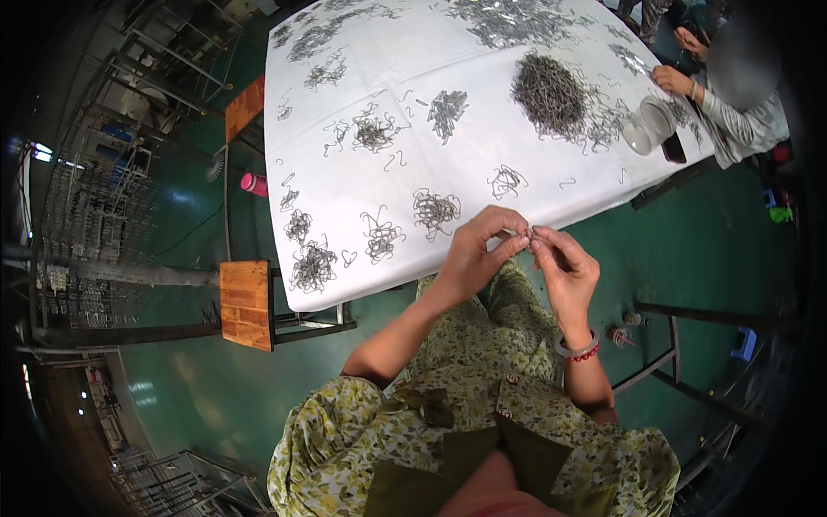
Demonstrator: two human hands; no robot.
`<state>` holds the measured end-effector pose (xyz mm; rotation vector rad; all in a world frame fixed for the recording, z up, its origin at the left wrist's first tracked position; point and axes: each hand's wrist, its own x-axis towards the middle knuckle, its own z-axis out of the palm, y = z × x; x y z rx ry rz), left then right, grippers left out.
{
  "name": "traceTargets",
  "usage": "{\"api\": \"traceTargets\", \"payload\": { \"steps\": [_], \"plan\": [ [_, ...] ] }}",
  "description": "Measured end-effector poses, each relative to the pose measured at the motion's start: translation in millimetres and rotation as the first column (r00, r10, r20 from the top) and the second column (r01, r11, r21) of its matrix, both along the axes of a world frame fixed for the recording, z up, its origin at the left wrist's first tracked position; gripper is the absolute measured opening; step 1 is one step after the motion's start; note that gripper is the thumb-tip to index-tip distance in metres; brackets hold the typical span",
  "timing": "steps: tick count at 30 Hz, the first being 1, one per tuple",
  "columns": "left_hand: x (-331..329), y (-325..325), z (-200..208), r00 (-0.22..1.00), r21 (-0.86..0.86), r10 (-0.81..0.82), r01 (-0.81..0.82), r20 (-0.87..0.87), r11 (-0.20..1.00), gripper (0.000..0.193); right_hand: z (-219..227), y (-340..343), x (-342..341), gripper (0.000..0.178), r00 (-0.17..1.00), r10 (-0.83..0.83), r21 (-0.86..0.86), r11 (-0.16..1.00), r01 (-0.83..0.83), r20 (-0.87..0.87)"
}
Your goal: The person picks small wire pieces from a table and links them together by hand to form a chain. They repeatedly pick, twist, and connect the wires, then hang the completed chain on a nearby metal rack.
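Observation:
At the near edge of the white-covered table (482,142), my left hand (484,250) and my right hand (566,274) meet fingertip to fingertip. Both are closed in a pinch, and the thing between them is too small to make out. Just beyond my hands lies a loose group of S-shaped wire hooks (508,181). Left of my left hand are more tangled clusters of hooks, one close by (435,212) and another at the table's left corner (312,265). A large dark heap of metal hooks (549,93) sits farther away, right of the middle.
A clear plastic jar (648,126) and a dark phone (674,149) lie near the table's right side, where another person's hand (672,80) reaches in. Wooden stools (245,303) stand to the left, near a pink bottle (254,183). Metal frames (668,349) stand on the green floor.

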<state>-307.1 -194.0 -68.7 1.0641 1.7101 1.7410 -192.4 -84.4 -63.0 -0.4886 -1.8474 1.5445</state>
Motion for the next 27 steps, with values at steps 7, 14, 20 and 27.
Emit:
{"api": "traceTargets", "payload": {
  "steps": [7,14,20,27],
  "plan": [
    [3.1,-0.7,7.6,0.99,-0.023,0.141,-0.141,0.015,0.99,0.011,-0.7,3.6,-12.4,0.018,1.0,0.014,0.082,0.997,-0.013,-0.019],
    [-3.3,-4.4,-1.1,0.992,0.097,0.117,-0.113,-0.038,0.989,0.009,-1.8,61.5,-122.5,0.027,0.959,0.244,0.537,0.795,-0.283,0.145],
    [-5.3,-9.4,-14.0,0.966,0.07,0.081,-0.066,-0.244,0.995,0.01,-72.2,83.3,-262.5,0.033,0.877,0.232,0.854,0.225,-0.469,0.42],
    [-2.7,-11.2,-12.2,0.975,0.074,0.1,-0.087,-0.197,0.993,0.013,-88.9,97.4,-266.9,0.013,0.866,0.257,0.892,0.032,-0.45,0.428]
  ]
}}
